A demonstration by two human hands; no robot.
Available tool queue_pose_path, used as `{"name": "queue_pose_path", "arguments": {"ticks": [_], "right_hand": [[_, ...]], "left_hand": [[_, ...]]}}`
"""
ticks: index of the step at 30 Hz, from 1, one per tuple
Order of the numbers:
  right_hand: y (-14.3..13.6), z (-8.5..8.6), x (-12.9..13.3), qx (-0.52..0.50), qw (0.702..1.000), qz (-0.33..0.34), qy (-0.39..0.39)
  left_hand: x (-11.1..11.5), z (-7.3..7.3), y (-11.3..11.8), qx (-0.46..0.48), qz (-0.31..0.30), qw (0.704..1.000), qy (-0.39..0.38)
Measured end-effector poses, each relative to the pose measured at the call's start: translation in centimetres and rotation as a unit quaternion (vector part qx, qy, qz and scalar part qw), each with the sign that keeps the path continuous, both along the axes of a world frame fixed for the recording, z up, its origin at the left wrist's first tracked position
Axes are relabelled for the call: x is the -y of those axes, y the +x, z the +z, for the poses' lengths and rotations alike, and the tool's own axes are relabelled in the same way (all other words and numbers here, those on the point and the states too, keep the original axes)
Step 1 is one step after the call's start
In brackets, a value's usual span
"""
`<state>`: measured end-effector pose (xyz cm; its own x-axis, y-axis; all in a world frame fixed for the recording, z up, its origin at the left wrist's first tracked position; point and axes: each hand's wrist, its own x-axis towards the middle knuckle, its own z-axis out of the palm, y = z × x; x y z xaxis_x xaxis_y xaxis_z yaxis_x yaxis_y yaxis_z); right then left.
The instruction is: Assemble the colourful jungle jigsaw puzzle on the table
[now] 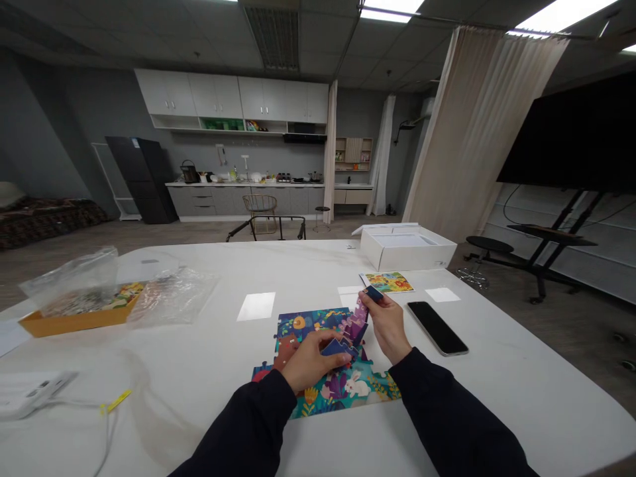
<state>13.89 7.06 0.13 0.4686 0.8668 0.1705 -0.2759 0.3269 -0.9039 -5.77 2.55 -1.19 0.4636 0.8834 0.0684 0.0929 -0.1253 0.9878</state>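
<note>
A partly joined jigsaw puzzle (311,321) lies on the white table, with a white rabbit (356,384) and a brown bear in its picture. Over its middle, my left hand (318,358) is closed on a dark blue puzzle piece (340,347) that is tilted up off the sheet. My right hand (385,321) pinches a strip of joined purple and blue puzzle pieces (358,317) at its top end, lifted at the puzzle's upper right. The strip's lower end meets the piece under my left hand. Whether the two are joined I cannot tell.
Right of the puzzle lies a black phone (437,327). Behind it are a small picture card (390,282) and a white box (407,246). On the left, an orange tray (82,320) sits by clear plastic bags (171,298), with a white cable (106,430) in front.
</note>
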Motion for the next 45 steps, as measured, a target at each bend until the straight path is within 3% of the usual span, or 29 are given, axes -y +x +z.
{"name": "queue_pose_path", "arguments": {"ticks": [4,11,18,25,30,35,39,41,45], "right_hand": [[-0.8,-1.1,0.4,0.009,0.999,0.041,-0.021],[-1.2,-2.8,0.4,0.034,0.986,0.129,-0.1],[-2.7,-2.0,1.6,0.032,0.955,0.266,-0.124],[-2.5,-1.8,1.3,0.046,0.945,0.303,-0.113],[-2.6,-1.8,1.3,0.171,0.918,0.351,-0.073],[-0.4,-0.1,1.9,0.321,0.878,0.348,-0.069],[2.9,0.6,2.4,0.525,0.795,0.297,-0.067],[4.0,0.4,2.5,0.564,0.764,0.304,-0.072],[4.3,0.0,2.7,0.559,0.767,0.308,-0.07]], "left_hand": [[0.0,0.2,-0.7,-0.034,0.026,0.999,0.028],[-0.6,-0.6,-1.6,0.036,0.047,0.998,-0.029],[-0.8,-1.0,-1.2,0.096,0.077,0.991,-0.054],[-1.2,-0.8,-1.5,0.133,0.155,0.979,-0.011],[-1.4,-0.8,-1.5,0.141,0.185,0.972,-0.013],[-1.6,-1.2,-1.6,0.139,0.187,0.972,-0.017],[-1.6,-1.3,-1.6,0.146,0.184,0.972,-0.019],[-1.6,-1.3,-1.6,0.141,0.182,0.973,-0.026],[-1.5,-1.4,-1.5,0.133,0.176,0.974,-0.041]]}}
